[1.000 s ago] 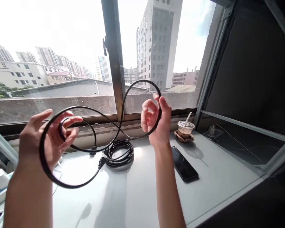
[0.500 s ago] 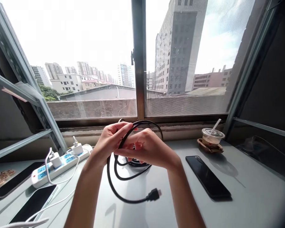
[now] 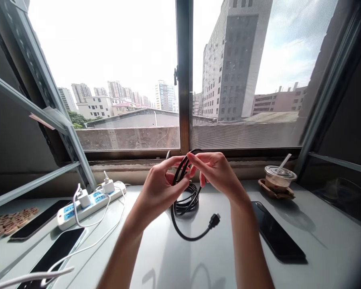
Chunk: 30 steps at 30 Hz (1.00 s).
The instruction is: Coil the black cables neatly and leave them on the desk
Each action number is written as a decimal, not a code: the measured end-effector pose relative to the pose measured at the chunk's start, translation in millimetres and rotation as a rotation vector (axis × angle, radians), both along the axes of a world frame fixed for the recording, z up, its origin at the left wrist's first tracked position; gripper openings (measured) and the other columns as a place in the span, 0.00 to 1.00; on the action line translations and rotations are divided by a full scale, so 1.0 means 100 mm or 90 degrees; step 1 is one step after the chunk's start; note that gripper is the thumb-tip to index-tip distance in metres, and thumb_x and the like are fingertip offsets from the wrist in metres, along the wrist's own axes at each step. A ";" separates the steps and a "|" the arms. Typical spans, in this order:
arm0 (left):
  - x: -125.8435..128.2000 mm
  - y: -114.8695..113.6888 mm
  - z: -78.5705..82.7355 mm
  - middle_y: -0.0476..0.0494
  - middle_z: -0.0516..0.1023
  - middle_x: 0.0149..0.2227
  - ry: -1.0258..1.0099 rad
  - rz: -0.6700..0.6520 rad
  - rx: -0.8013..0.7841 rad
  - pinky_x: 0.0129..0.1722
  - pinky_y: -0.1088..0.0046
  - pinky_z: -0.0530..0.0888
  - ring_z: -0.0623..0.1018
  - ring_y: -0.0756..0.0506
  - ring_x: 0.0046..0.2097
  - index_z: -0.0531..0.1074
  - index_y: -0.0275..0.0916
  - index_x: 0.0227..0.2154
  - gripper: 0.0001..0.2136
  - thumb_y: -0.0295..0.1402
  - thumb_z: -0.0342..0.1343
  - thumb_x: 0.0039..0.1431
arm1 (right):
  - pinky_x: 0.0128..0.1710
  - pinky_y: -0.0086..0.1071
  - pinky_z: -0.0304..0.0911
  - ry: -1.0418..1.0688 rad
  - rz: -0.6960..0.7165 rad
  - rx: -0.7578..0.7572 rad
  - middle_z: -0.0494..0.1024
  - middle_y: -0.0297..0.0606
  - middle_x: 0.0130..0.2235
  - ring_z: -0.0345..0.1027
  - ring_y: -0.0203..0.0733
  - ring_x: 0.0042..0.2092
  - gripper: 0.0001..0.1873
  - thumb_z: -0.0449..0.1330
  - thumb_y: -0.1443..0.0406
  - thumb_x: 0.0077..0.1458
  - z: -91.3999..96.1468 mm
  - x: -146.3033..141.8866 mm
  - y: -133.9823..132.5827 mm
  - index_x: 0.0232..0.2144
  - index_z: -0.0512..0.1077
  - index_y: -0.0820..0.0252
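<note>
My left hand and my right hand meet above the grey table, both pinching the coiled loops of a black cable. One loop hangs below the hands and ends in a black plug just above the tabletop. Behind the hands a second coiled black cable lies flat on the table, partly hidden by my fingers.
A white power strip with chargers and white leads sits at the left. Two dark phones and a sheet of brown discs lie near it. Another phone and a plastic cup with a straw are at the right. Metal shelf frames flank the window.
My hands came together from wide apart and gathered the long cable into tighter loops. The hanging loop has shortened and the plug has risen and shifted right. The camera view panned left.
</note>
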<state>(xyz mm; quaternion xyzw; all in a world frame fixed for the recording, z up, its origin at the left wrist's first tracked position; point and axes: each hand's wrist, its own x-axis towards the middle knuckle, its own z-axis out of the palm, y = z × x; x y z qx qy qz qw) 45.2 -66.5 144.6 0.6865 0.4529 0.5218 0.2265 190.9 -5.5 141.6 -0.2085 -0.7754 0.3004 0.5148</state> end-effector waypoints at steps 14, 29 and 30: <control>-0.04 -0.06 0.03 0.54 0.71 0.18 -0.027 0.007 0.314 0.15 0.84 0.59 0.63 0.57 0.17 0.75 0.34 0.34 0.13 0.19 0.50 0.45 | 0.26 0.25 0.63 0.050 0.009 0.062 0.72 0.32 0.23 0.68 0.32 0.26 0.15 0.55 0.54 0.56 0.02 0.10 0.02 0.27 0.72 0.60; -0.27 0.12 0.13 0.51 0.71 0.18 -0.089 -0.119 0.047 0.19 0.82 0.67 0.70 0.54 0.20 0.73 0.35 0.28 0.04 0.31 0.60 0.52 | 0.10 0.20 0.50 0.127 0.128 -0.125 0.69 0.27 0.15 0.57 0.26 0.13 0.13 0.59 0.57 0.53 -0.01 0.30 0.09 0.25 0.73 0.61; -0.29 0.13 0.12 0.52 0.69 0.17 -0.104 -0.125 0.047 0.18 0.81 0.67 0.69 0.54 0.19 0.72 0.36 0.27 0.05 0.32 0.60 0.52 | 0.10 0.20 0.50 0.111 0.162 -0.146 0.68 0.27 0.14 0.58 0.27 0.12 0.14 0.58 0.57 0.54 -0.01 0.31 0.08 0.26 0.72 0.62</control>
